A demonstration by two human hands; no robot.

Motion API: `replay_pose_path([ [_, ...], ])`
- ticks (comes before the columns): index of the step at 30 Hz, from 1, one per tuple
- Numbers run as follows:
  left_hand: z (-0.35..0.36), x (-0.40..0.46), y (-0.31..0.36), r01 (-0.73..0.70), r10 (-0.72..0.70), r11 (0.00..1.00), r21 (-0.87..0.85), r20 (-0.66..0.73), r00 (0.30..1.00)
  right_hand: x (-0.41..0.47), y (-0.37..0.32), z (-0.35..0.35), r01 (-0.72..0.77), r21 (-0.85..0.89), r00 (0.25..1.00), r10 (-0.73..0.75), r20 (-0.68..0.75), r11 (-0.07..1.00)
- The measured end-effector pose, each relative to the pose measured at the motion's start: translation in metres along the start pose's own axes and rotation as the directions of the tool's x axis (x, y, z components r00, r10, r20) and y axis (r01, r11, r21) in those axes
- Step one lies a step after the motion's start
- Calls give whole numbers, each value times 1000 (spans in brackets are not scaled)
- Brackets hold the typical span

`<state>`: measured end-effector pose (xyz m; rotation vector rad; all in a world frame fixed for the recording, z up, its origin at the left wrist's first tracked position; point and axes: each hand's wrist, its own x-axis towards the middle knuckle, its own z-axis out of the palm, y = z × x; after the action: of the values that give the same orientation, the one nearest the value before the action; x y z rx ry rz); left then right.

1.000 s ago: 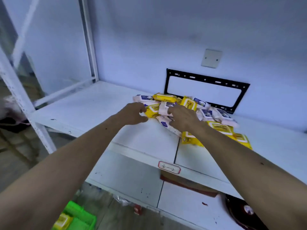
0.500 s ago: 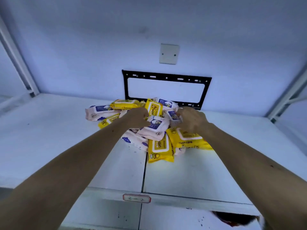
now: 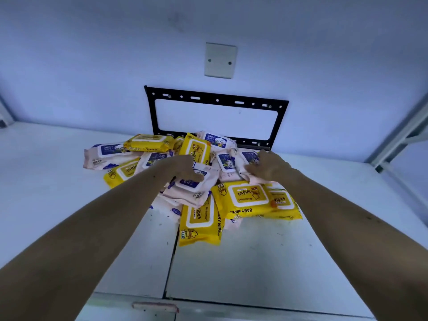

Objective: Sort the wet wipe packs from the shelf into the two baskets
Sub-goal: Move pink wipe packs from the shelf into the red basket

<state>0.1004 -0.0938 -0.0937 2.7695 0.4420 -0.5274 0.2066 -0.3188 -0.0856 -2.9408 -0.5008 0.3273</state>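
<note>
White shelf (image 3: 254, 262), heaped wipe packs (image 3: 243, 200)

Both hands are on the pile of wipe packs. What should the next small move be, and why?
Probably close each hand on the pink pack under it and lift. The left hand lies on a pink pack atop the pile, the right hand on another pink pack; neither grip looks closed yet. No basket is in view.

wipe packs (image 3: 240, 200): glossy plastic film; shelf (image 3: 254, 262): matt white, scuffed; bracket (image 3: 215, 98): black matt metal
</note>
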Motion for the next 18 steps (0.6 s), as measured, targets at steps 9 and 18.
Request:
replay_pose_path([
  [9,-3,7,-1,54,-52,997,-62,36,998,15,11,11,-113,228,987,83,137,967],
  [18,-4,-6,4,84,-119,959,-270,-115,986,21,-3,5,-139,309,990,132,45,941],
])
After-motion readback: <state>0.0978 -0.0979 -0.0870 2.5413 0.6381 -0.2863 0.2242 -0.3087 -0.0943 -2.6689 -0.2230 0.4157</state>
